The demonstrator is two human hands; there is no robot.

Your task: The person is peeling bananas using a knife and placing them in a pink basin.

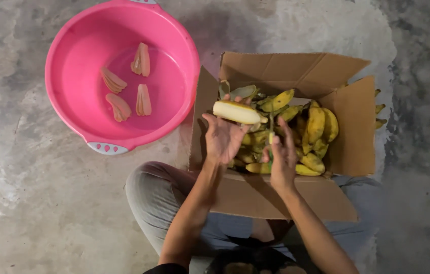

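Note:
My left hand (223,138) is raised palm up over the cardboard box (347,132), its fingertips holding a pale peeled banana (236,112) that lies crosswise. My right hand (282,152) is just to its right, closed around a thin green-handled tool (271,138) that points up toward the banana. Under both hands the box is filled with several yellow-green unpeeled bananas (316,127) and loose peels.
A pink plastic basin (73,56) stands on the concrete floor to the upper left, with several sliced banana fans (143,100) in it. My knee in grey trousers (154,193) sits below the box. A few bananas (379,115) lie outside the box's right wall.

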